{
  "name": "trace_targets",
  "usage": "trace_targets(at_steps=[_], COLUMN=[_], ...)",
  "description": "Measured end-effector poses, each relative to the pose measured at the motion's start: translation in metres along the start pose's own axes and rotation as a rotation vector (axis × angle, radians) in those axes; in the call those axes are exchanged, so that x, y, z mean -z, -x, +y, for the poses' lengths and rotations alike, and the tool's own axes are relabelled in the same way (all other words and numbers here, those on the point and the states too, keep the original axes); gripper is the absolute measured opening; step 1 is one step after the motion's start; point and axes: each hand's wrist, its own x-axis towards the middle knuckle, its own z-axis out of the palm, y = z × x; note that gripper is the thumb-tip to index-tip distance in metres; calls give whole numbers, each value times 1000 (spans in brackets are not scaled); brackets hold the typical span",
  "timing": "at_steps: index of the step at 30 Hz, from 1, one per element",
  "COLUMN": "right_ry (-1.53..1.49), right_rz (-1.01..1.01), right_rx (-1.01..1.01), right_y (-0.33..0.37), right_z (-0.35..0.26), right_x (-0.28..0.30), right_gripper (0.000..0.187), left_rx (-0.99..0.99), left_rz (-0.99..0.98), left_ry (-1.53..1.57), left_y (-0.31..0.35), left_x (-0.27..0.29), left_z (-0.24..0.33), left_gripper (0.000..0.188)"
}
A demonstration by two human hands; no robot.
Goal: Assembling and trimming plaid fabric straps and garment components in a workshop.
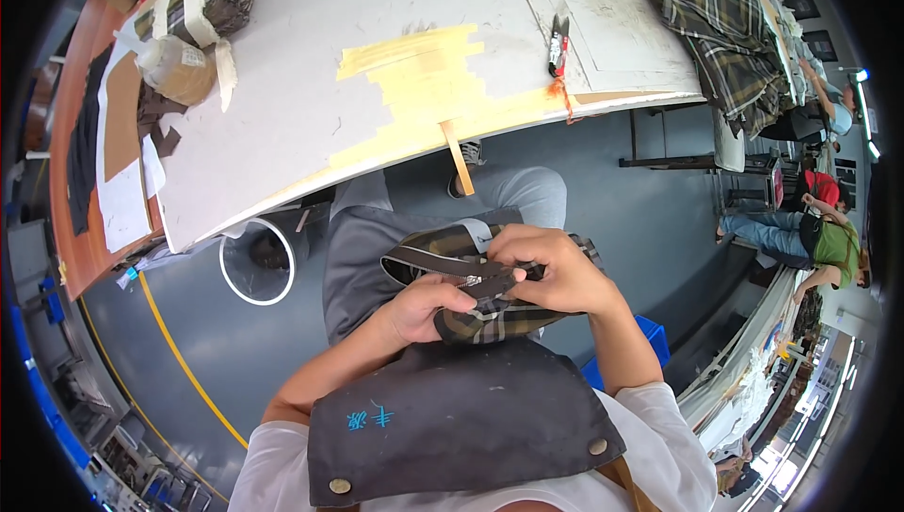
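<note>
Over my lap is a plaid fabric pouch (pixel 504 326) in brown, black and cream. A dark brown zipper (pixel 428 261) runs along its opening and bows up in a loop at the left. My left hand (pixel 428 310) is closed on the pouch's near left side, thumb beside the metal zipper slider (pixel 472 280). With bent fingers, my right hand (pixel 556 269) pinches the zipper's right end and the fabric by it. The right fingertips partly cover what they grip. A pale grey piece (pixel 477 234) shows at the pouch's far side.
Ahead stands a white-topped worktable (pixel 282 70) with yellow tape (pixel 424 65) and a wooden strip (pixel 458 159) jutting over its edge. A glue bottle (pixel 179 68), red-and-black tools (pixel 557 49) and plaid fabric (pixel 720 32) lie on it. A round bin (pixel 256 297) is at left; co-workers (pixel 833 239) are at right.
</note>
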Motion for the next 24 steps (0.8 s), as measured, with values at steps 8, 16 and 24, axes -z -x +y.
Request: trace_targets(at_steps=[8, 16, 24], right_ry=[-443, -343, -359], right_rz=[290, 490, 568], right_rx=[-127, -193, -204], right_y=[-14, -18, -19], right_z=[39, 61, 52], right_x=[-19, -35, -38], right_gripper=[13, 7, 8], left_rx=[-135, -159, -152], left_rz=[161, 327, 362], left_ry=[181, 338, 391], left_y=[-14, -23, -26], left_x=[27, 23, 12], left_z=[4, 5, 8], left_gripper=[34, 34, 30])
